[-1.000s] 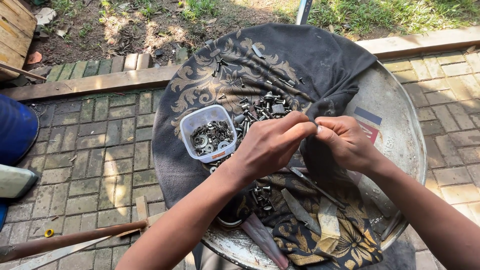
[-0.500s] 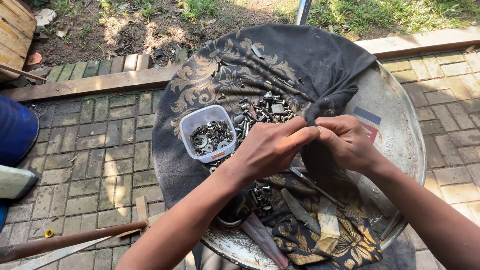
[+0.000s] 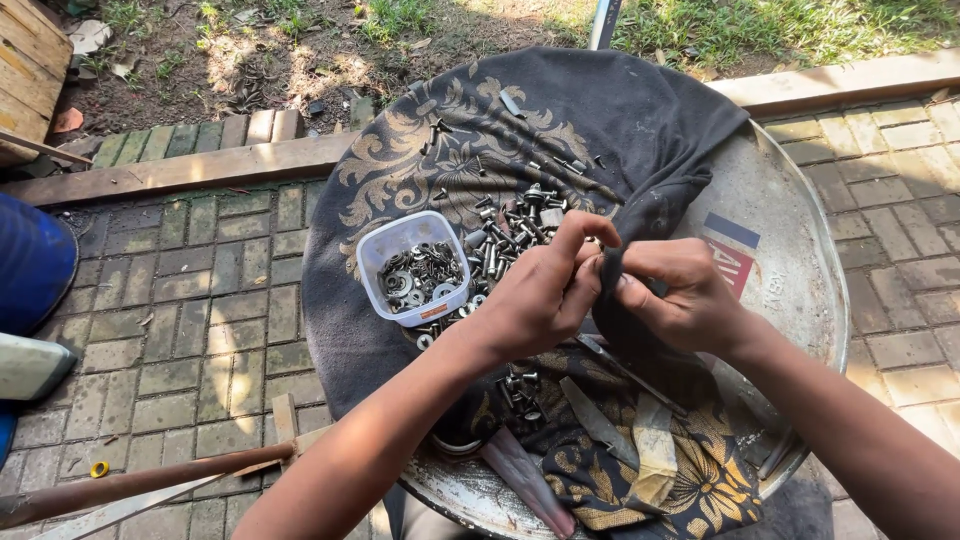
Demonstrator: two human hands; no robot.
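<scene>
2 hands pinching a fold of dark cloth
Left hand (image 3: 540, 300) and right hand (image 3: 680, 300) close fingertips on the soft, limp cloth (image 3: 640, 170) beside the plastic tub (image 3: 412, 268) of small light hardware

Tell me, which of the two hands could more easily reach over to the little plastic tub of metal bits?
Probably the left hand. It lies right beside the plastic tub, with only the bolt pile between them. The right hand is farther over, pinching a fold of dark cloth, and the left hand blocks its way.
</scene>
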